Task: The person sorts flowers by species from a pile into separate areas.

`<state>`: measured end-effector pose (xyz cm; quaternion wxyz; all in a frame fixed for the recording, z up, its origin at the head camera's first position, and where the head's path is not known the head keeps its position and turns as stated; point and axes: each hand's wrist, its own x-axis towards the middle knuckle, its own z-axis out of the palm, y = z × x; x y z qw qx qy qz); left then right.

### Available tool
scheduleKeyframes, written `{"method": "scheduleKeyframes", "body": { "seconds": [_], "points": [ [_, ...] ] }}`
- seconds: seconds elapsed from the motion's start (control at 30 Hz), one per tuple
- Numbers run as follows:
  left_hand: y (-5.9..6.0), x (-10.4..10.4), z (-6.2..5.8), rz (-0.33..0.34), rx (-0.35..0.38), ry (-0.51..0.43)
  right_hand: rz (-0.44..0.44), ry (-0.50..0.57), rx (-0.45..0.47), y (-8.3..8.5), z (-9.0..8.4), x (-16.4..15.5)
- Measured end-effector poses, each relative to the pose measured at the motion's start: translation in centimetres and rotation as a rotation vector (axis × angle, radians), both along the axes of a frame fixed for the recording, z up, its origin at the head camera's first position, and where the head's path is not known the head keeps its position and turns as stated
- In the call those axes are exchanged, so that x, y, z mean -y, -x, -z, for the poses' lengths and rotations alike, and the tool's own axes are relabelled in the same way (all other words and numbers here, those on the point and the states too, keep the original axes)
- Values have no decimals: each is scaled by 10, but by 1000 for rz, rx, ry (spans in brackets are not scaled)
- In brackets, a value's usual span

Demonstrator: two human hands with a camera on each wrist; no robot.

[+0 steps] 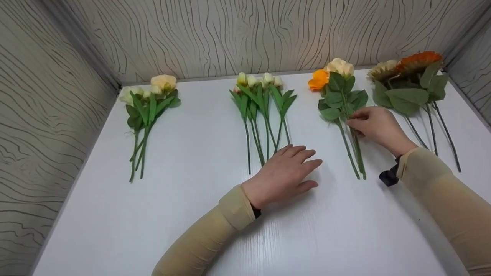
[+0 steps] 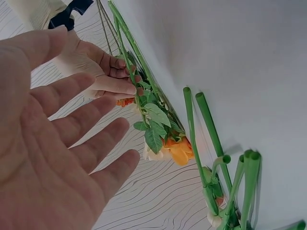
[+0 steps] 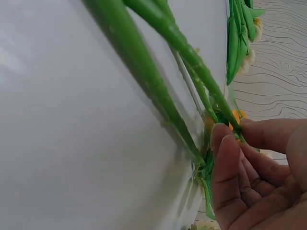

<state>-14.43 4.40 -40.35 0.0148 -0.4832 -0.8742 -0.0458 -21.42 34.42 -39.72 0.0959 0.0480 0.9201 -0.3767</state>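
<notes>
My right hand (image 1: 374,124) pinches a green stem (image 3: 206,76) between thumb and fingers, just under the leaves of a bunch with a cream rose (image 1: 339,66) and an orange flower (image 1: 318,80). Other stems of that bunch lie beside it on the white table (image 1: 184,145). My left hand (image 1: 285,174) hovers palm down over the lower stems of the white and yellow tulips (image 1: 262,96), hiding some stem ends. Its fingers (image 2: 98,129) are spread and nothing is held, as the left wrist view shows.
A bunch with a peach rose (image 1: 163,82), pale blooms and green leaves lies at the left. Near the right edge lie large orange (image 1: 420,61) and cream flowers with broad leaves and long dark stems. Wood-patterned panels (image 1: 245,34) stand behind and beside the table.
</notes>
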Motion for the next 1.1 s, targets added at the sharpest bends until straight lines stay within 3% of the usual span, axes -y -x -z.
{"method": "scheduleKeyframes", "body": {
  "seconds": [0.27,0.47,0.53,0.63,0.83,0.97,1.1],
  "points": [
    [7,9,-2,-26,-12,-22,8,-43,-93,-3,-13,-4],
    [26,46,-5,-131,-39,-136,-9,-57,-172,-6,-24,22],
    [35,66,-4,-216,-29,-182,-40,-61,-206,-9,-26,36],
    [50,103,-3,-395,4,-227,-121,-65,-274,-12,-26,62],
    [78,201,-2,-759,30,-233,-335,-64,-323,-20,-22,122],
    [84,261,-5,-936,35,-218,-491,-78,-332,-26,-21,162],
    [80,303,-4,-1048,84,-184,-631,-110,-355,-34,-19,204]
  ]
}}
